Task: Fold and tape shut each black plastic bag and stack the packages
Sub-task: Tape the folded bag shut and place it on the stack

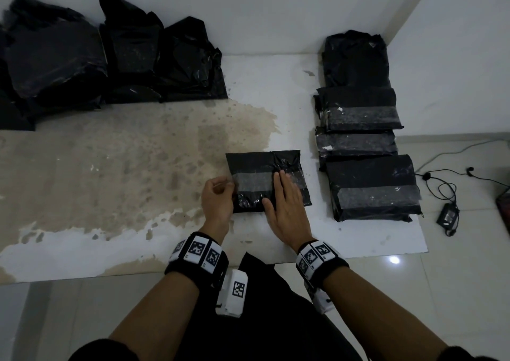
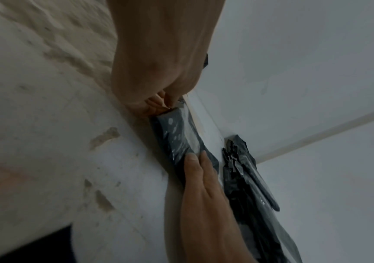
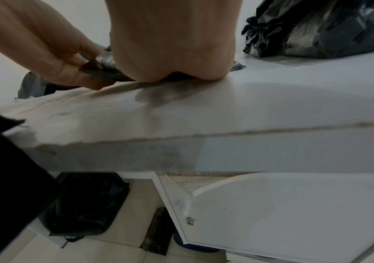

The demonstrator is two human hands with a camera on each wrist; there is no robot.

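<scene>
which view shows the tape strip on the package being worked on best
The head view: the tape strip runs across the package, with the left hand at its end and the right hand flat on it. The left wrist view shows it edge-on, as a pale sliver. The right wrist view hides it behind the hands.

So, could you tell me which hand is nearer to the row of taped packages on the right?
Right. The right hand lies flat on the package being taped, on the side towards the taped packages. The left hand pinches the tape at that package's far left edge.
</scene>
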